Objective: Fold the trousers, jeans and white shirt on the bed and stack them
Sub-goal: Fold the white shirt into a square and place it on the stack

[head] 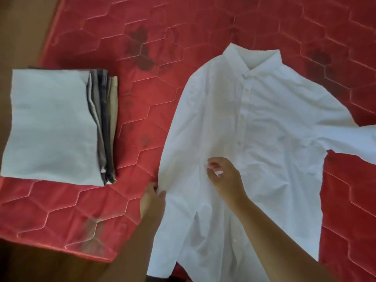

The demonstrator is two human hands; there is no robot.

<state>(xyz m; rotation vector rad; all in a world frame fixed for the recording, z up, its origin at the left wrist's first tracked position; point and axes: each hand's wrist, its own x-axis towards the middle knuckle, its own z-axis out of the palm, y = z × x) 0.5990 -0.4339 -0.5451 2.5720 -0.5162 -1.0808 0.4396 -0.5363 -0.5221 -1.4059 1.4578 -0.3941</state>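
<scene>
Left grip (153, 197) looks pinched on the side edge of the white shirt (264, 119), roughly 8 o'clock on its body. Right grip (222, 176) sits loosely curled on the front by the button strip, can't tell if it's actually got cloth. Shirt's spread button-side up on the red bed (142, 98), collar at 12, a sleeve running off at 3, folded stack (50, 127) well apart at 9. Thin floppy cotton I'd guess, light and quick to crease, so I'd grab side seam and shoulder, not the middle.
</scene>
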